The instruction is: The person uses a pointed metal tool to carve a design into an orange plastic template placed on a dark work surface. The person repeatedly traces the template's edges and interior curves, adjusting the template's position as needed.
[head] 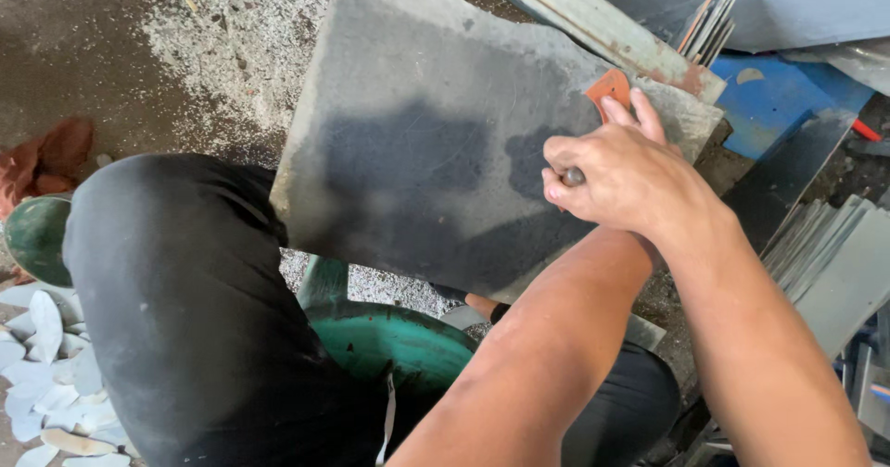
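A large grey stone slab (417,152) leans tilted over my lap, with darker patches across its face. My right hand (616,184) is closed in a fist on a thin metal tool (573,177), whose tip touches the slab near its right edge. My left forearm runs under the right one, so most of my left hand is hidden. Two stretched fingers (635,115) show past the fist and lie flat on a small orange piece (609,85) on the slab; they seem to belong to my left hand.
My black-trousered knee (185,291) is under the slab's left part. A green round basin (399,337) sits below. White curved pieces (46,384) lie at bottom left. Grey stone strips (834,254) are stacked at right, with a blue object (769,96) and a plank (593,22) behind.
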